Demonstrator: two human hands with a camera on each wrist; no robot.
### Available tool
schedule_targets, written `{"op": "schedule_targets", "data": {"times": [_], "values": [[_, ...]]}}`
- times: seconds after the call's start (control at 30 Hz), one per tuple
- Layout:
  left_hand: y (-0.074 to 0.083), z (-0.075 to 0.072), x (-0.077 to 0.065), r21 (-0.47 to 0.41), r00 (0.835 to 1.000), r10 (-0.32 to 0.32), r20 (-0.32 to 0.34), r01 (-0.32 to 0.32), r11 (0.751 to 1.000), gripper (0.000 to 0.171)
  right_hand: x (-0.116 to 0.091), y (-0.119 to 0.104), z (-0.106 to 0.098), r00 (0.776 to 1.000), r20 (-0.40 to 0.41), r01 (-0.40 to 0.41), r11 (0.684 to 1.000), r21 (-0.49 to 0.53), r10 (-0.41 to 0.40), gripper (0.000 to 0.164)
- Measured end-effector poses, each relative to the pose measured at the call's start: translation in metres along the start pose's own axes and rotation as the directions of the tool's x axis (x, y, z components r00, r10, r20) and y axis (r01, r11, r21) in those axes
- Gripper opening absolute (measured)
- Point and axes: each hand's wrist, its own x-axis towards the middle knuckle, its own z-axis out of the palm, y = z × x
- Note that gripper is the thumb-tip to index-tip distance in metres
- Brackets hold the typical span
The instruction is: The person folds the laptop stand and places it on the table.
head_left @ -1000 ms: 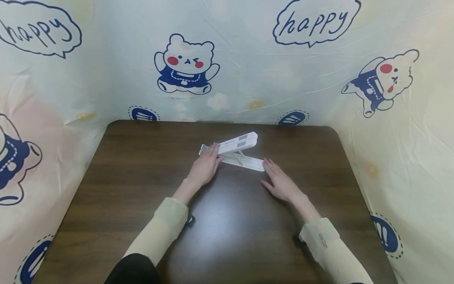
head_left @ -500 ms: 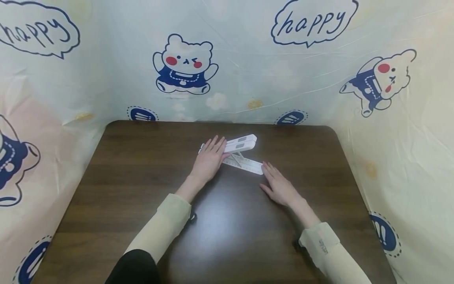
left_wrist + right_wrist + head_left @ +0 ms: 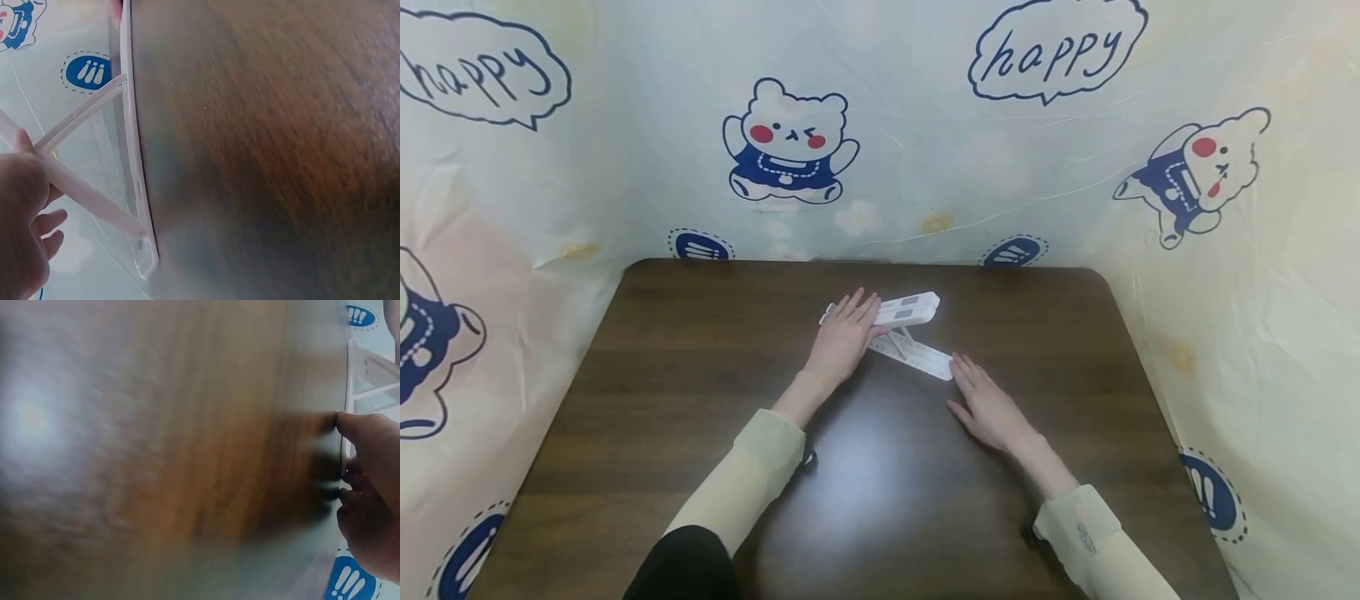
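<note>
A white folding laptop stand (image 3: 917, 357) lies on the table, partly unfolded, its upper arm (image 3: 907, 311) raised over the lower one in a narrow V. Thin struts (image 3: 81, 112) join the two arms in the left wrist view. My left hand (image 3: 842, 337) rests across the upper arm near the hinged end, fingers straight and thumb along the near side; it hides part of the stand. With extended fingers, my right hand (image 3: 992, 408) touches the free end of the lower arm, palm side down at the tabletop. The right wrist view shows its thumb beside the stand.
The dark wooden table (image 3: 865, 500) has rounded far corners. A pale curtain (image 3: 910, 142) printed with bears and lettering hangs close behind it and along both sides.
My left hand has slid right and farther onto the upper arm, whose free end sits lower. The lower arm's end has swung slightly toward me, with my right hand following it.
</note>
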Motion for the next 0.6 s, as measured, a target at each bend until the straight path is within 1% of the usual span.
{"op": "schedule_targets", "data": {"times": [0.07, 0.2, 0.37, 0.5, 0.6], "values": [[0.000, 0.000, 0.000, -0.002, 1.000, 0.003, 0.001, -0.003, 1.000, 0.061, -0.004, -0.003, 0.001, 1.000, -0.007, 0.000, 1.000, 0.005, 0.000, 0.075], [-0.002, -0.001, -0.001, -0.008, 1.000, 0.013, -0.002, -0.013, 1.000, 0.061, -0.010, -0.010, 0.006, 1.000, -0.025, 0.012, 1.000, -0.017, -0.013, 0.075], [-0.007, -0.003, -0.002, -0.001, 0.999, 0.039, 0.001, -0.039, 0.999, 0.060, -0.017, -0.016, 0.011, 1.000, -0.004, 0.021, 0.999, -0.035, -0.021, 0.075], [-0.008, -0.006, -0.005, 0.017, 0.999, 0.050, 0.013, -0.050, 0.999, 0.061, -0.019, -0.016, 0.014, 1.000, -0.001, 0.020, 0.999, -0.025, -0.020, 0.076], [-0.004, -0.009, -0.008, 0.002, 0.998, 0.065, 0.013, -0.065, 0.998, 0.062, -0.019, -0.014, 0.014, 1.000, -0.014, 0.016, 1.000, -0.016, -0.016, 0.075]]}}
